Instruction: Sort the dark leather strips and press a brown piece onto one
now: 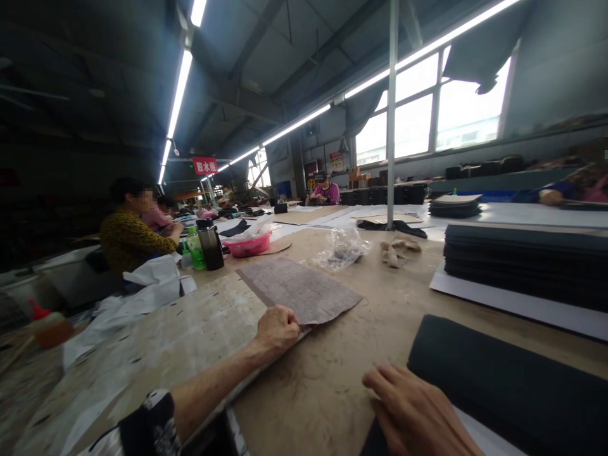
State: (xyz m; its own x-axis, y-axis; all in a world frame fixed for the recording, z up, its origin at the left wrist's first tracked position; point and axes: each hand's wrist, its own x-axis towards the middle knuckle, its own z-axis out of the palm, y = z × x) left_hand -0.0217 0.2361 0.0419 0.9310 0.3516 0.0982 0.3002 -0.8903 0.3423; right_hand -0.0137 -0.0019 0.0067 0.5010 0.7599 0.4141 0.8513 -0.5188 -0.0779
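A broad brown table [342, 373] stretches before me. To my right on it lies a dark panel [503, 380]; ahead, near the middle, spreads a grey cloth [304, 291]. My left forearm [213, 380] slants forward and inward from the lower left. My right hand [413, 405] is palm down beside the panel, fingers slightly bent and pointing left; I cannot tell whether it grips the dark material underneath. My left hand [278, 329] is curled, knuckles up, pinching the cloth's near corner.
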